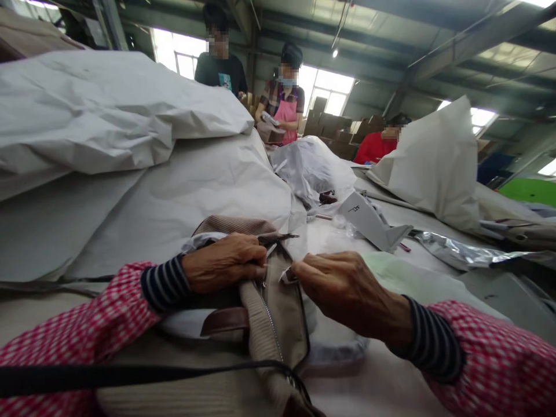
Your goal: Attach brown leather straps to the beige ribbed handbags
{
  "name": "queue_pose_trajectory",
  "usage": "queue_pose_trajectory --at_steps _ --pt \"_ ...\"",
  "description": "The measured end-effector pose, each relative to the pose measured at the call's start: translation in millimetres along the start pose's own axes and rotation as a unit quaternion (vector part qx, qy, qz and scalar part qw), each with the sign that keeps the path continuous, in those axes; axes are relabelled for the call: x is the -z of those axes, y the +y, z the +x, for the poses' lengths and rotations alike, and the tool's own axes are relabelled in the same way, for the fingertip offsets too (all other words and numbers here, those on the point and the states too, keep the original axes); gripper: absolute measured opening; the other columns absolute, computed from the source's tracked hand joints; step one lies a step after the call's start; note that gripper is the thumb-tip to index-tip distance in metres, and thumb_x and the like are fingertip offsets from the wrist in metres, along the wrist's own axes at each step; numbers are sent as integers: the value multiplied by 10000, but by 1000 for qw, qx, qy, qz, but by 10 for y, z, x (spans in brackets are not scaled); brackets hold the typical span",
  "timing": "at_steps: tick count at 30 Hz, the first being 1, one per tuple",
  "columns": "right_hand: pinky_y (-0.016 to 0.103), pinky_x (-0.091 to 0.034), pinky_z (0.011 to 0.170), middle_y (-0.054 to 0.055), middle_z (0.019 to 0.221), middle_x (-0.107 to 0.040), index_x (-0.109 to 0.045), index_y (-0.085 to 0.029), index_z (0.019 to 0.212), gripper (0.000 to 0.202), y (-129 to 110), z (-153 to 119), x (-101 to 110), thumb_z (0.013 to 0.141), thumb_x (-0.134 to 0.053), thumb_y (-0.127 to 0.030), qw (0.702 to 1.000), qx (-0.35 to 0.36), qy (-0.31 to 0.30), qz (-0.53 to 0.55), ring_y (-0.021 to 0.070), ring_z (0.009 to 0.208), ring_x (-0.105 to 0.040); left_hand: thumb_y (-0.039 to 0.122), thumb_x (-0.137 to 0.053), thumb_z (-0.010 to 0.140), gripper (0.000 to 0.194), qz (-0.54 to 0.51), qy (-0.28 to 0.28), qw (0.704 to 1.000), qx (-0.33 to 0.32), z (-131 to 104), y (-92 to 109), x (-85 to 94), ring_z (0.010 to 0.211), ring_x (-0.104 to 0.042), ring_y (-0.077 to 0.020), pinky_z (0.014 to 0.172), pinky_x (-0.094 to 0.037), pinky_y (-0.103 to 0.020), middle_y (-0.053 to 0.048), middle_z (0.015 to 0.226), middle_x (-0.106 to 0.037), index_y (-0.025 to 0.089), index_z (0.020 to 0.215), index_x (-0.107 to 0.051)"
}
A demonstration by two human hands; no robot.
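A beige corduroy bag (256, 307) lies in front of me, with a metal zipper (273, 324) along its top and a brown leather handle (226, 320). My left hand (228, 263) is closed, its fingers pinching the bag's edge beside the zipper. To the right of it, my right hand (347, 289) is closed in a pinch over the bag's side panel. A small white scrap (285, 276), perhaps paper or plastic, shows at its fingertips. A black strap (174, 373) runs across the bag in the foreground.
White sheets (108, 110) are heaped at the left. A clear plastic bag (315, 168), a grey-white card piece (367, 220) and silvery foil (469, 250) lie beyond my hands. One person (289, 110) in a pink apron and two others are at the back, near cardboard boxes (330, 124).
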State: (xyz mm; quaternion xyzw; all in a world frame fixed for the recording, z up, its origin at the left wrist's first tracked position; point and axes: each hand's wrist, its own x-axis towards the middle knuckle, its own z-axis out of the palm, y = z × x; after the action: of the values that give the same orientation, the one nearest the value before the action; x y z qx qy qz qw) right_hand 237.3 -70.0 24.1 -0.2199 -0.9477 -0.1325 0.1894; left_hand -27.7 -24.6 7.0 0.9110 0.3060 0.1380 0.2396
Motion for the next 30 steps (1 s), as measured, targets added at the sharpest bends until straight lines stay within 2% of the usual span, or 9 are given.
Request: queue_pose_trajectory --at_steps 3,7,12,17,25,30 --pt "303 -291 563 -12 733 -583 -529 -179 860 245 -122 4 13 1009 -436 -8 999 36 -31 -5 137 573 -452 342 -552 1045 262 -4 -4 1000 12 3 6 -5 899 -546 -193 813 -358 -300 -20 933 -599 173 865 -638" --pt "337 -315 573 22 771 -604 -549 -172 910 163 -322 -10 104 950 -517 -17 988 73 -82 -112 186 638 -549 317 -577 1025 236 11 -10 1000 25 22 11 -15 903 -541 -190 814 -351 -301 -13 929 -589 177 842 -628" --pt "354 -268 501 39 754 -594 -553 -171 903 227 -513 9 208 823 -500 34 960 99 -147 -216 210 594 -551 268 -599 1004 190 31 -25 998 56 49 83 5 945 -548 -196 861 -347 -308 -15 942 -606 173 849 -655" --pt "355 -273 482 33 760 -572 -534 -180 894 237 -515 24 211 814 -492 39 954 108 -155 -233 205 590 -543 246 -614 991 183 42 -33 996 72 57 145 14 955 -553 -201 878 -346 -315 -17 940 -617 169 830 -652" --pt "351 -327 493 18 736 -546 -510 -191 864 207 -483 25 147 829 -509 12 965 82 -121 -216 200 605 -556 233 -620 987 187 41 -32 996 77 44 168 30 970 -563 -206 910 -346 -319 -19 947 -633 162 818 -658" --pt "360 -307 453 28 707 -528 -529 -193 823 202 -571 112 159 788 -517 6 948 82 -155 -265 209 561 -515 237 -614 987 193 37 -32 995 85 57 191 37 960 -561 -208 899 -345 -324 -20 946 -638 163 813 -654"
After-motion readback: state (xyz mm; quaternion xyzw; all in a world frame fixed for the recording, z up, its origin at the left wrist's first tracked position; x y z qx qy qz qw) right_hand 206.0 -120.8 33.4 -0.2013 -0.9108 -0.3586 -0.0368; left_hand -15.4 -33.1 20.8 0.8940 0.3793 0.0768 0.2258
